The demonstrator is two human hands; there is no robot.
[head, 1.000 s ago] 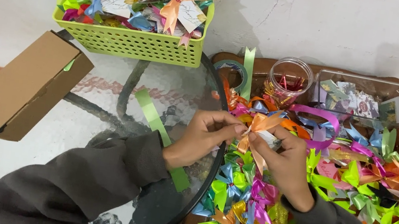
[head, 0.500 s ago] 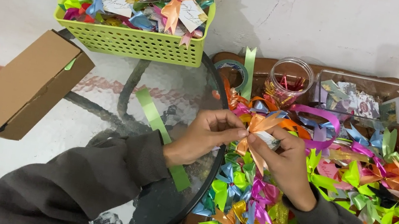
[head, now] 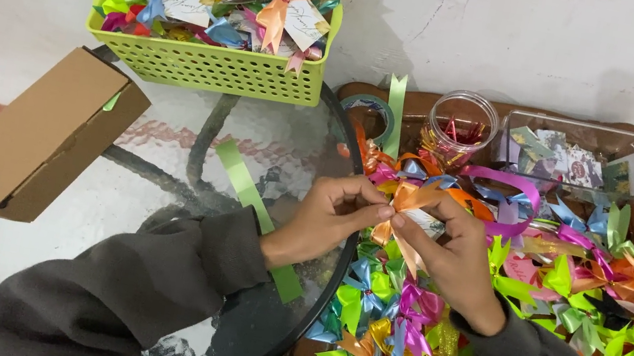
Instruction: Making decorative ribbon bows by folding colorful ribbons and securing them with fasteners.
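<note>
Both hands are working at the rim of the round glass table [head: 158,203]: the left hand [head: 323,218] and right hand [head: 454,257] are pinching an orange ribbon bow [head: 407,202] between fingertips, apparently steadying it with its small card. Just right of the table, a heap of loose bows [head: 571,298] is lying within reach; behind it, a green basket [head: 207,65] is holding tagged bows.

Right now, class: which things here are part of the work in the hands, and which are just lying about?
In the work:
left hand
right hand
orange bow
small card

Lying about:
cardboard box
green basket
glass jar
tape roll
green ribbon strip
</note>
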